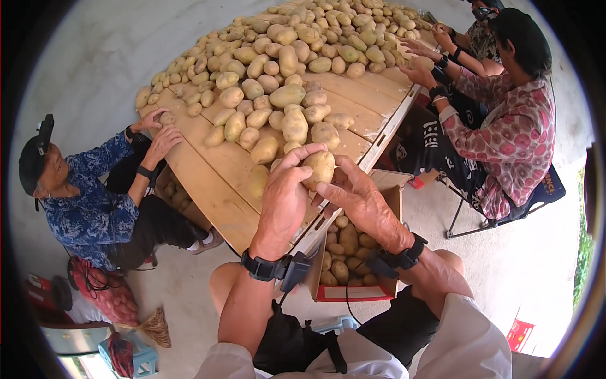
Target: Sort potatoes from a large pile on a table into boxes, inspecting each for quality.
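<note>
A yellow-brown potato [320,170] is held up between my two hands, over the near edge of the wooden table [218,183]. My left hand [282,192] curls its fingers round the potato's left side, with the thumb against it. From the right, my right hand [360,196] grips the same potato, its thumb on the lower part. Just beyond my hands, loose potatoes [295,126] lie on the boards and join a large heap [287,60] farther back. Below my right hand stands a cardboard box [356,293] with potatoes in it.
At the left, a person in a blue patterned shirt [88,196] handles a potato. Two people sit along the right side, one on a folding chair [536,196]. A second box of potatoes [180,192] stands under the table's left side. A broom [156,326] and blue stool [142,357] are lower left.
</note>
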The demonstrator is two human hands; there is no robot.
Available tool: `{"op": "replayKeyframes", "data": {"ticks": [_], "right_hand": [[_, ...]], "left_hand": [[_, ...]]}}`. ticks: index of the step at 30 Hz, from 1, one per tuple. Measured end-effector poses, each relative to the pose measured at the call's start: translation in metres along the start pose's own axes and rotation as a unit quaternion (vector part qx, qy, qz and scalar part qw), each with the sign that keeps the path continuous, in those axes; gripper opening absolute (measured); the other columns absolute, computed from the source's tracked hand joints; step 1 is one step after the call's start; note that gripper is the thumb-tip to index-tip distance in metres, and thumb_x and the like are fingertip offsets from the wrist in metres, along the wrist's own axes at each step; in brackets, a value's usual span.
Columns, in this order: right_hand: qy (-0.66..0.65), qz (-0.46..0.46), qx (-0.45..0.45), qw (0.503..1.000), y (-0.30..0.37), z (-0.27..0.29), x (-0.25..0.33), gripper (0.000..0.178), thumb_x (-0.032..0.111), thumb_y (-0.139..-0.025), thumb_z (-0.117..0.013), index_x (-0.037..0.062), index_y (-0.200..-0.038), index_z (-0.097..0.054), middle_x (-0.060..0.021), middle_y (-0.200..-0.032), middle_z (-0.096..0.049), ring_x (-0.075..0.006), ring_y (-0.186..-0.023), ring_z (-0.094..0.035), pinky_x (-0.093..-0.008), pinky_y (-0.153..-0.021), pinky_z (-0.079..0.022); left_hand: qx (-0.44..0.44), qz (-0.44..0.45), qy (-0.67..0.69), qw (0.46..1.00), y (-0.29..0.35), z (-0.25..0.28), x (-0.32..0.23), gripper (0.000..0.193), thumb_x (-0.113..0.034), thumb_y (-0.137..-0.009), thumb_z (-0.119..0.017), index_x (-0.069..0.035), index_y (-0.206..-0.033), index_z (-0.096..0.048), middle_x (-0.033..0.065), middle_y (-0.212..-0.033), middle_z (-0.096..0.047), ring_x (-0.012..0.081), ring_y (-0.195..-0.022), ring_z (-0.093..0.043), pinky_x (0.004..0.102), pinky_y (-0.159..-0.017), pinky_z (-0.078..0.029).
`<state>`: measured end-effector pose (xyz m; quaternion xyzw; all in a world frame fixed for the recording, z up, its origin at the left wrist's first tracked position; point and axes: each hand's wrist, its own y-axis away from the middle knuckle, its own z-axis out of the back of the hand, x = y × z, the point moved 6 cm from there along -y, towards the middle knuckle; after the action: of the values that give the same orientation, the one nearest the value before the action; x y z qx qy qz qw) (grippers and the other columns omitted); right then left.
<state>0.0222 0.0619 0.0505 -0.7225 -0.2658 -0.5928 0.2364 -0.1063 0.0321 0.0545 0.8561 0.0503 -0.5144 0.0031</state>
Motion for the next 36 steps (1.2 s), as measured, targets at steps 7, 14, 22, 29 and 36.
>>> {"op": "replayKeyframes", "data": {"ticks": [7,14,22,29,36], "right_hand": [[-0.02,0.007,-0.04,0.999,0.0,0.004,0.004,0.047,0.015,-0.102,-0.069,0.0019,-0.141,-0.046,-0.0108,-0.109,-0.067,-0.0153,-0.092,-0.068,-0.0293,-0.066,-0.056],[0.054,0.026,-0.088,0.994,-0.002,0.011,0.001,0.051,0.012,-0.099,-0.072,0.0007,-0.141,-0.045,-0.0125,-0.108,-0.067,-0.0145,-0.093,-0.067,-0.0302,-0.068,-0.056],[0.167,0.089,-0.113,0.975,-0.001,0.012,0.009,0.051,0.011,-0.096,-0.074,-0.0005,-0.139,-0.048,-0.0165,-0.11,-0.07,-0.0199,-0.101,-0.069,-0.0356,-0.081,-0.058],[0.181,0.084,-0.125,0.972,-0.001,0.015,0.011,0.051,0.012,-0.095,-0.075,-0.0002,-0.137,-0.05,-0.0181,-0.11,-0.071,-0.0223,-0.104,-0.069,-0.0372,-0.087,-0.057],[0.169,0.088,-0.122,0.974,-0.002,0.016,0.011,0.052,0.011,-0.096,-0.074,-0.001,-0.138,-0.047,-0.0178,-0.113,-0.071,-0.0219,-0.102,-0.069,-0.0368,-0.09,-0.056]], "left_hand": [[-0.053,-0.081,-0.178,0.979,0.01,-0.006,-0.019,0.033,-0.01,-0.101,-0.059,0.001,-0.132,-0.061,0.0095,-0.129,-0.065,0.0168,-0.115,-0.061,0.0339,-0.093,-0.053],[-0.113,-0.196,-0.303,0.926,0.009,0.001,-0.018,0.018,0.0,-0.096,-0.069,-0.001,-0.114,-0.064,0.009,-0.117,-0.068,0.0141,-0.102,-0.066,0.0306,-0.091,-0.054],[-0.111,-0.195,-0.277,0.934,0.008,0.001,-0.019,0.013,0.001,-0.097,-0.068,0.001,-0.109,-0.063,0.0103,-0.12,-0.068,0.0163,-0.104,-0.068,0.031,-0.092,-0.056],[-0.112,-0.179,-0.244,0.946,0.006,0.002,-0.017,0.01,0.0,-0.1,-0.065,0.001,-0.11,-0.062,0.0107,-0.121,-0.067,0.0141,-0.107,-0.065,0.0293,-0.095,-0.054],[-0.115,-0.147,-0.203,0.961,0.005,0.008,-0.015,0.007,-0.003,-0.103,-0.063,0.001,-0.109,-0.062,0.0112,-0.125,-0.067,0.0142,-0.114,-0.062,0.0291,-0.103,-0.05]]}}
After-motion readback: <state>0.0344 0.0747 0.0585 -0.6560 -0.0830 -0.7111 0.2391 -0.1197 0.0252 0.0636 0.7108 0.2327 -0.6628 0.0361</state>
